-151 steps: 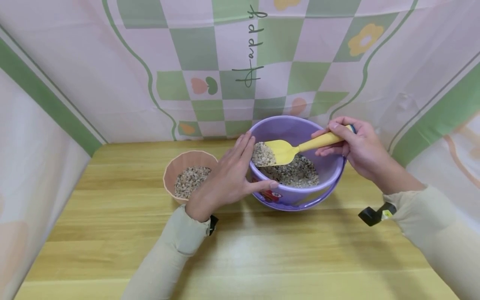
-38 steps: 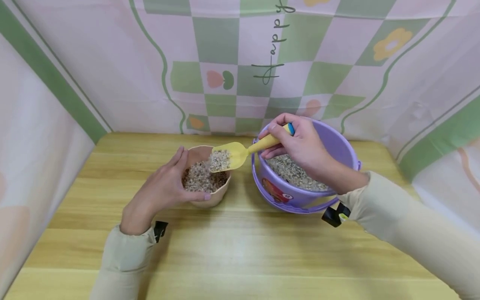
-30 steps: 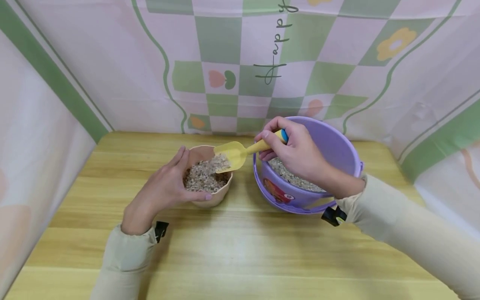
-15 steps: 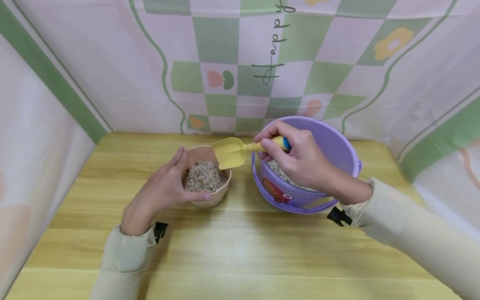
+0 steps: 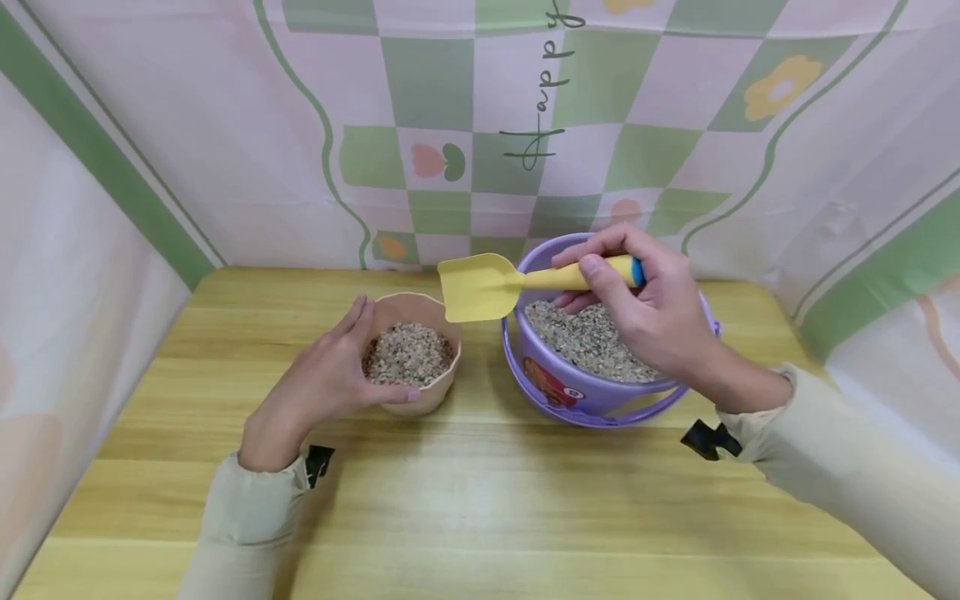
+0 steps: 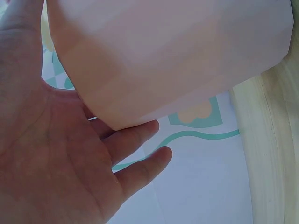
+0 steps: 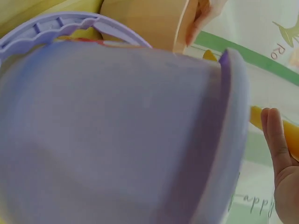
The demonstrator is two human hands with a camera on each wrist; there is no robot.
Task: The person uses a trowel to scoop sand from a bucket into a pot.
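My left hand (image 5: 322, 375) holds a peach faceted pot (image 5: 429, 397) at its left side, thumb along the near rim. Pale gravel (image 5: 408, 354) fills part of the pot. In the left wrist view, my fingers show under the pot's wall (image 6: 173, 56). With thumb and fingers my right hand (image 5: 656, 304) grips the yellow handle of a small shovel (image 5: 482, 287) above a purple bucket (image 5: 600, 403). The shovel's blade, with no gravel showing on it, hangs between pot and bucket, just above the pot's right rim. More gravel (image 5: 592, 342) lies inside the bucket, whose wall (image 7: 112, 130) covers much of the right wrist view.
Both containers stand on a wood-grain table (image 5: 450, 517), the bucket right of the pot. The bucket's purple handle (image 5: 652, 408) hangs down at its front. A printed cloth (image 5: 427, 83) with green checks rises behind the table and along both sides.
The shovel brought gravel from the bucket to the pot and tipped it in. It has since lifted and moved right. My left hand went from the bucket's rim to the pot.
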